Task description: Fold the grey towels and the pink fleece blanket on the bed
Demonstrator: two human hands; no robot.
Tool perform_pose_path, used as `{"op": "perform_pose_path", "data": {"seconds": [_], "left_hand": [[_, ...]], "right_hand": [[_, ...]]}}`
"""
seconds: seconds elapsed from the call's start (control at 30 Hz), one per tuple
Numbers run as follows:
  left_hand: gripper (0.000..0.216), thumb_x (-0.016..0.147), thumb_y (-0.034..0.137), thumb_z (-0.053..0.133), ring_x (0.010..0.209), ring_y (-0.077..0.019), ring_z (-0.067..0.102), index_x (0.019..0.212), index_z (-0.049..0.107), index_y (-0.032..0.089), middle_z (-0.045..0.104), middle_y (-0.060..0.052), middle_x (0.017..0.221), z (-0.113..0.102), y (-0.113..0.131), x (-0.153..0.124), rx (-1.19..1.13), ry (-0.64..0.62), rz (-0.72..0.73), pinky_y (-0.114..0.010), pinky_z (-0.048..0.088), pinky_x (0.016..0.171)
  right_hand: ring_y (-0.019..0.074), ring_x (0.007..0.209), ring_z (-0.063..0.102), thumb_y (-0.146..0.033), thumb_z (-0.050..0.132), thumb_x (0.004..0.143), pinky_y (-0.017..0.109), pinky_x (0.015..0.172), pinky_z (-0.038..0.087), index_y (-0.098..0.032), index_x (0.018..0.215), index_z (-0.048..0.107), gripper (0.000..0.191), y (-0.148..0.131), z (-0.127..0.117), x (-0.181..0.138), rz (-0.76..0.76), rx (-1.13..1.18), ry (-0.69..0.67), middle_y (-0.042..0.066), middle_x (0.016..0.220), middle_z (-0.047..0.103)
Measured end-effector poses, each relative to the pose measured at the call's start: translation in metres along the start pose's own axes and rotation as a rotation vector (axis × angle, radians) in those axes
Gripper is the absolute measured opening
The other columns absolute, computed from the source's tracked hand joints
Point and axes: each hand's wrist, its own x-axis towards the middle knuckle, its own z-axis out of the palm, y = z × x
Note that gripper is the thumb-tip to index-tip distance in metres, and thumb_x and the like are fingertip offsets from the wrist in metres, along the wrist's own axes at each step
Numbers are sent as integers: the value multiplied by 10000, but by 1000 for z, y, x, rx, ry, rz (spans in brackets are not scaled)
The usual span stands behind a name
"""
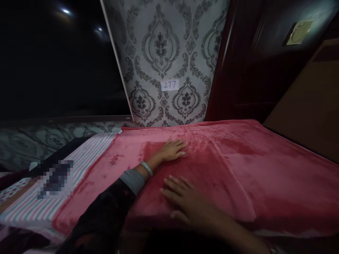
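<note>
A folded red plush cloth (202,169) lies flat in the middle of a larger pink-red plush blanket (286,165). My left hand (172,150) rests palm down near the cloth's far edge, its fingers stretched out to the right. A bracelet circles that wrist, above a grey cuff and a dark sleeve. Closer to me, my right hand (189,203) is spread over the near part of the cloth, slightly blurred. I cannot tell whether its palm touches the fabric. Neither hand grasps anything.
Left of the blanket lies a striped cloth (92,151), with a pixelated patch over part of it. A large black screen (58,63) stands behind it. Patterned wallpaper with a paper label (170,85) reading 277 backs the surface. A brown panel (312,102) rises at right.
</note>
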Motion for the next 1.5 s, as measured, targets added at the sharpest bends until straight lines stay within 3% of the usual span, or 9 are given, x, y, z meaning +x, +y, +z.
{"op": "perform_pose_path", "data": {"seconds": [0.13,0.3,0.63,0.87,1.03,1.17,1.27,1.33,1.5], "left_hand": [[595,1014,556,357,1546,-283,234,1550,392,300,343,-86,1643,-16,-32,-27,62,-42,-185,-595,62,1251],[576,1030,496,338,1508,-281,326,1566,355,288,366,-81,1634,7,-56,-47,41,-26,-337,-592,186,1231],[566,1026,524,336,1402,-263,467,1531,433,289,512,-64,1537,35,-79,-42,9,138,-227,-479,337,1182],[603,1030,506,290,1456,-290,406,1575,358,255,418,-102,1603,30,-76,-42,73,54,-282,-519,301,1199],[640,1022,535,282,1527,-357,267,1603,276,268,264,-122,1668,-1,-56,-38,74,-93,-361,-669,151,1209],[664,1016,580,271,1571,-314,109,1608,264,279,163,-96,1694,-21,-14,-11,59,-74,-255,-617,40,1247],[629,1016,579,311,1568,-222,157,1600,260,352,218,-12,1690,-16,32,31,19,-90,-55,-496,59,1281],[648,1012,571,339,1569,-240,154,1603,260,319,222,-38,1689,-5,61,60,-13,-131,53,-525,69,1275],[692,993,598,369,1569,-334,112,1609,229,317,131,-75,1704,22,93,110,-29,-173,-5,-665,111,1222]], "right_hand": [[263,1547,135,-542,518,1021,530,1263,77,-258,1574,387,636,-1,-11,54,-139,-53,80,81,1659,240],[274,1554,78,-605,494,1011,547,1257,38,-250,1595,334,702,15,12,88,-231,-57,84,112,1673,167],[264,1555,55,-611,493,1011,543,1251,-40,-293,1602,306,698,16,26,73,-271,36,32,79,1671,204],[237,1556,3,-465,614,981,504,1266,5,-339,1603,293,712,-8,45,27,-284,63,108,19,1678,178],[213,1534,196,-355,602,992,426,1275,108,-383,1595,307,672,-8,46,-11,-312,171,146,7,1650,276],[259,1507,278,-425,595,981,483,1260,168,-244,1529,469,590,20,9,-37,-49,51,348,105,1581,416],[285,1539,171,-398,553,1001,583,1243,132,-233,1539,453,571,52,-17,-48,161,-149,396,114,1621,337],[298,1547,123,-427,583,989,603,1237,125,-267,1546,440,597,72,-21,-52,244,-207,392,100,1650,268],[328,1541,141,-528,595,973,600,1237,143,-305,1578,369,683,101,3,-58,345,-224,365,114,1665,201]]}}
